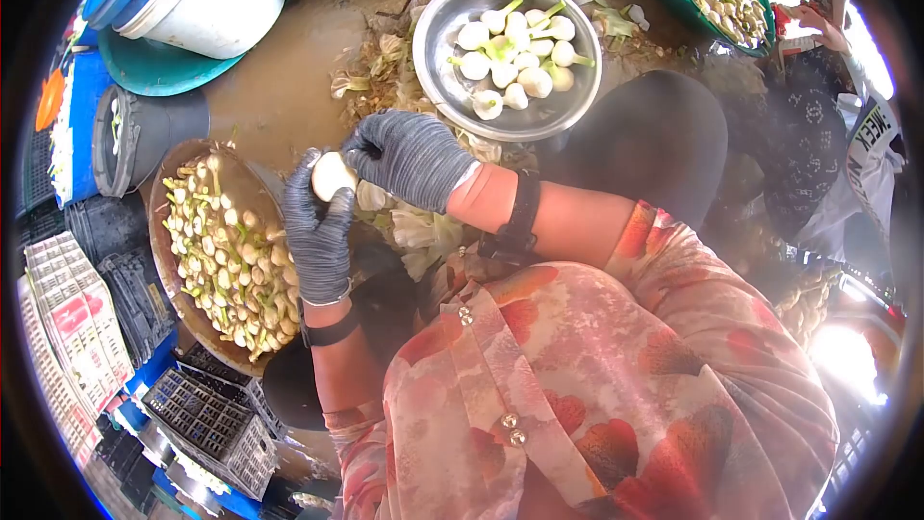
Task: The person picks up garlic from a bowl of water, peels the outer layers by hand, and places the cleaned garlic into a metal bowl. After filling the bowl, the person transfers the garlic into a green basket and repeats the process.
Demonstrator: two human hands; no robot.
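Note:
My left hand point(318, 226), in a dark grey glove, holds a round white peeled bulb point(333, 176) between thumb and fingers. Against the bulb's right side is my right hand point(409, 156), also gloved, its fingers curled together; whatever they may pinch is hidden. A steel bowl point(426, 72) lies just beyond my right hand, with several white bulbs point(526, 60) and short green stems inside. Left of my left hand, a wide brown basin point(173, 279) contains many small bulbs with stems point(231, 260).
Peels point(423, 231) litter the ground below my hands. Green tubs point(760, 39) of bulbs stand at the top and upper right. A white bucket point(207, 0), a dark bucket point(144, 140) and crates point(207, 424) line the left. Another person's hand point(818, 27) shows at upper right.

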